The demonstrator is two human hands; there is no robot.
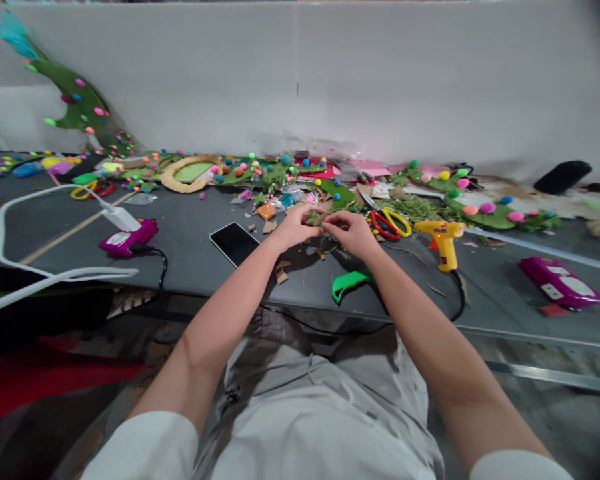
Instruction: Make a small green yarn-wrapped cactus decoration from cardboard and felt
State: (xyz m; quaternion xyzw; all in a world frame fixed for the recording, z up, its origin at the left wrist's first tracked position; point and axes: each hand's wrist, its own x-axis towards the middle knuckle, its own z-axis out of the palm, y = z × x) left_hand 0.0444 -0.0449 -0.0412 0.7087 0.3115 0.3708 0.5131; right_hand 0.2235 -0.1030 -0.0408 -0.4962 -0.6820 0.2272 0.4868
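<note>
My left hand [297, 227] is closed on a small piece of cardboard wound with green yarn [316, 219], at the middle of the table. From the other side my right hand [351, 232] pinches at the same piece, its thumb and forefinger together. Fingers hide part of the piece, so its full shape is unclear. Just right of my right hand lie scissors [391, 223] with red and yellow handles. A green-handled tool [349, 284] rests below my right wrist, and a phone [234, 244] lies left of my left hand. Loose cardboard scraps [282, 275] are scattered beneath my hands.
A yellow glue gun [441, 241] stands at the right, its cord hanging over the table edge. Purple power strips [129, 237] sit at both sides, one with a white charger. Green garlands with pompoms [495, 208] and a cardboard ring [173, 179] line the back wall.
</note>
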